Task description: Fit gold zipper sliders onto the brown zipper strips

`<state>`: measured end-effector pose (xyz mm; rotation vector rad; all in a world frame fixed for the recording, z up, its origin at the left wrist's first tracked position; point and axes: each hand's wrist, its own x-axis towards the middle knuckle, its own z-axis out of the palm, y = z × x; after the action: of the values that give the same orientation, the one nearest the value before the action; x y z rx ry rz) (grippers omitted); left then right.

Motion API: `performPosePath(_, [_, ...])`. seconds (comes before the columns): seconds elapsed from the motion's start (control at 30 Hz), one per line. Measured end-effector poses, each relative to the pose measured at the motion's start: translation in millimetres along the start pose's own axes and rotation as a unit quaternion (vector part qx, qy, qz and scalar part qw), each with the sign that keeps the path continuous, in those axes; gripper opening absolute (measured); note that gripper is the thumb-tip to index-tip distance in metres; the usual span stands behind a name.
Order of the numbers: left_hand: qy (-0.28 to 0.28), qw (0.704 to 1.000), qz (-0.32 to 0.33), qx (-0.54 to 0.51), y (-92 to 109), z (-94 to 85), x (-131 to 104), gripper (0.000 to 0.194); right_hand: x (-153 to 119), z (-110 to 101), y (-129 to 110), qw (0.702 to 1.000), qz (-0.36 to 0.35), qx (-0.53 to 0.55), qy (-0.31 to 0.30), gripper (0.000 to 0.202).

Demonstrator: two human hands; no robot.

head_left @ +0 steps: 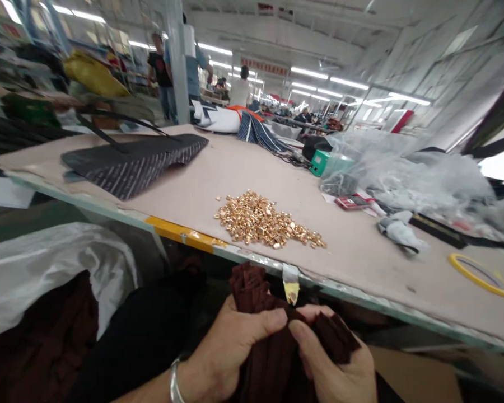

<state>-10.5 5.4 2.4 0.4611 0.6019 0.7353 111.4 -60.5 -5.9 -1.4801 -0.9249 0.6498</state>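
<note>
Head view: table [256, 162] holds gold pieces [262, 221] and plastic [407, 173] beyond brown fabric [252, 288].

The person's left grip [235, 341] and right grip [338, 361] pinch dark brown cloth [252, 285] before the desk [361, 263], which bears heaped gold-coloured pieces [258, 218] and, farther right, clear plastic [407, 179].

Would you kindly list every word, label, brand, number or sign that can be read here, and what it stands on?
No text can be read with certainty.
Long reddish banner by the far wall: characters too small and blurred.
Long, flat black box at right on the table: faint marks, too blurred.
Small green box: pale marks, too small.
</note>
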Motion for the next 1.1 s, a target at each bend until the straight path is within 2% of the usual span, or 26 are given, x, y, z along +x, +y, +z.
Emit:
performPosePath(0.2, [0.012,1.000,-0.010,-0.002,8,3.5,-4,0.020,1,7,-8,0.986,0.105,0.118,-0.052,0.030])
performPosePath(0.33, [0.019,0.996,-0.004,0.085,17,7.3,-1,0.012,5,-2,-8,0.940,0.214,0.240,-0.113,0.033])
performPosePath(0.47, [0.026,0.990,-0.005,0.138,23,8.7,4,0.016,11,-6,-4,0.911,0.267,0.295,-0.111,0.028])
performPosePath(0.73, [0.013,0.991,-0.047,0.124,21,10.4,9,0.013,17,-5,-7,0.882,0.310,0.313,-0.168,0.025])
performPosePath(0.9, [-0.041,0.992,-0.101,0.061,22,16.5,8,0.008,20,-6,-2,0.877,0.310,0.317,-0.187,0.025])
performPosePath(0.97, [-0.037,0.991,-0.112,0.057,22,17.5,9,0.008,20,-5,-1,0.874,0.314,0.318,-0.189,0.024])
performPosePath(1.1, [-0.003,0.993,-0.084,0.085,23,17.6,12,0.010,22,-3,-2,0.873,0.313,0.323,-0.189,0.024])
